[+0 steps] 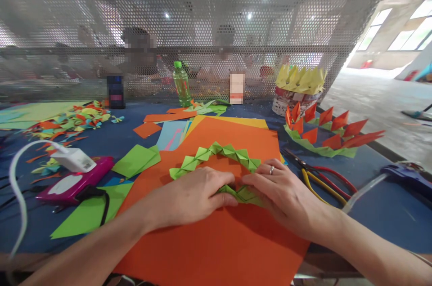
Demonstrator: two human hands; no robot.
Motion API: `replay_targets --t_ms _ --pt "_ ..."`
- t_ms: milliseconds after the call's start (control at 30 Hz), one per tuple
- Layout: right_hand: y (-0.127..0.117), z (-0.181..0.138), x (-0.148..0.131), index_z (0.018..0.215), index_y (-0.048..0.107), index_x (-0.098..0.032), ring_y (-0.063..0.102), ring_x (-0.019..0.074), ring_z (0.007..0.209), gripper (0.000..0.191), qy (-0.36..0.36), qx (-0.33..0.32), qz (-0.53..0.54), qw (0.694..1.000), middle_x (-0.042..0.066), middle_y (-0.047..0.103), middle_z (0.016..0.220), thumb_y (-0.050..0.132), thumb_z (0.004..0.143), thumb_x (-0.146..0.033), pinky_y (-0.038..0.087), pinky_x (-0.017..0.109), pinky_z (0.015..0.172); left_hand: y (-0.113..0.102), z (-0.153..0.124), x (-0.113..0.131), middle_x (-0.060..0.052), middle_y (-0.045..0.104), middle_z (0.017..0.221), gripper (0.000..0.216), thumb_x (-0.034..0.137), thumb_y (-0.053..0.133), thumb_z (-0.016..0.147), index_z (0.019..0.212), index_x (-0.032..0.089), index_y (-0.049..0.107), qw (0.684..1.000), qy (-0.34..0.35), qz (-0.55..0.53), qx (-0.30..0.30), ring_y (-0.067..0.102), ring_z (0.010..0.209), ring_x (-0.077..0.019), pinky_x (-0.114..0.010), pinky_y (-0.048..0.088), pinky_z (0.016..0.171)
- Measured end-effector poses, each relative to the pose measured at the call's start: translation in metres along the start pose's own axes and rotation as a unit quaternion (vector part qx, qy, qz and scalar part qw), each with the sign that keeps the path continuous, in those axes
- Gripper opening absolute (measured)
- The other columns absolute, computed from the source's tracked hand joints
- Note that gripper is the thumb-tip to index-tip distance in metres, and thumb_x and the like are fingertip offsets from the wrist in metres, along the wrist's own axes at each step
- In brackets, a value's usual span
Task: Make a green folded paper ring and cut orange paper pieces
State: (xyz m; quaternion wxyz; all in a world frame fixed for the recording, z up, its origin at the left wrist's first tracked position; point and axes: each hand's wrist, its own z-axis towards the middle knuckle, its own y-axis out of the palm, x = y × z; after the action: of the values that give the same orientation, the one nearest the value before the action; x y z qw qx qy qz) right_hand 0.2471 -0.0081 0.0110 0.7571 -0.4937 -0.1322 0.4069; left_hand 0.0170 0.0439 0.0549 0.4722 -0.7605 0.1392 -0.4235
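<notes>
Near middle of the table [381,214]: both hands rest on a big orange sheet [216,245], fingertips almost meeting
Left hand [194,196]: palm down, fingers together and pressed onto the near end of the green paper chain [216,152]
Right hand [285,196]: same deal from the right side, fingers closed down on that same folded end, ring [272,170] on one finger
Green paper chain: zigzag folded strip that arcs from the hands toward the far side and back down to the left, lying flat on the orange sheet
Right of the hands: pliers [320,178] with red and yellow handles, just beside the sheet
Far right: spiky orange and green paper ring [324,137], yellow paper crown [300,81] behind it
Left: pink gadget [76,182] with a white charger [76,160] on it, loose green squares [138,160] nearby
Far left: pile of colourful scraps [72,119]
Far edge: green bottle [181,83] in front of a mesh screen [216,16], people blurred behind it
</notes>
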Motion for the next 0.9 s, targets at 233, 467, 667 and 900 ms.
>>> replay_targets --t_ms 233,467,667,900 --pt "-0.004 0.0 -0.003 0.124 0.055 -0.015 0.058 0.0191 0.08 0.031 0.052 -0.016 0.031 0.998 0.004 0.068 0.087 0.039 0.098 -0.006 0.037 0.035 0.08 -0.001 -0.001 0.002 -0.002 0.071 0.088 0.018 0.036 0.055 0.098 0.093 0.022 0.064 1.0 0.006 0.001 0.007 0.067 0.091 -0.0221 -0.029 0.04 0.073" --pt "-0.009 0.0 -0.006 0.115 0.057 -0.022 0.058 0.0181 0.09 0.022 0.103 0.022 0.061 0.993 0.002 0.068 0.097 0.037 0.107 -0.023 0.037 0.036 0.084 -0.003 -0.002 0.001 0.001 0.065 0.081 0.021 0.038 0.053 0.099 0.087 0.022 0.06 1.0 -0.004 0.01 0.012 0.063 0.082 -0.0187 -0.028 0.035 0.067" --pt "-0.009 -0.004 0.0 0.118 0.058 -0.023 0.052 0.0205 0.111 0.024 0.145 0.103 0.051 0.983 0.007 0.059 0.12 0.037 0.107 -0.021 0.036 0.04 0.098 -0.007 -0.001 0.0 0.003 0.061 0.073 0.023 0.039 0.051 0.1 0.088 0.022 0.061 1.0 -0.008 -0.011 0.017 0.058 0.071 -0.0149 -0.027 0.034 0.062" --pt "-0.008 -0.006 0.002 0.118 0.059 -0.024 0.048 0.0251 0.118 0.023 0.183 0.118 0.035 0.975 0.01 0.052 0.124 0.041 0.105 -0.028 0.04 0.046 0.101 -0.01 -0.003 -0.001 0.003 0.062 0.076 0.023 0.041 0.051 0.099 0.091 0.023 0.062 0.999 -0.022 -0.02 0.019 0.06 0.07 -0.015 -0.027 0.035 0.062"
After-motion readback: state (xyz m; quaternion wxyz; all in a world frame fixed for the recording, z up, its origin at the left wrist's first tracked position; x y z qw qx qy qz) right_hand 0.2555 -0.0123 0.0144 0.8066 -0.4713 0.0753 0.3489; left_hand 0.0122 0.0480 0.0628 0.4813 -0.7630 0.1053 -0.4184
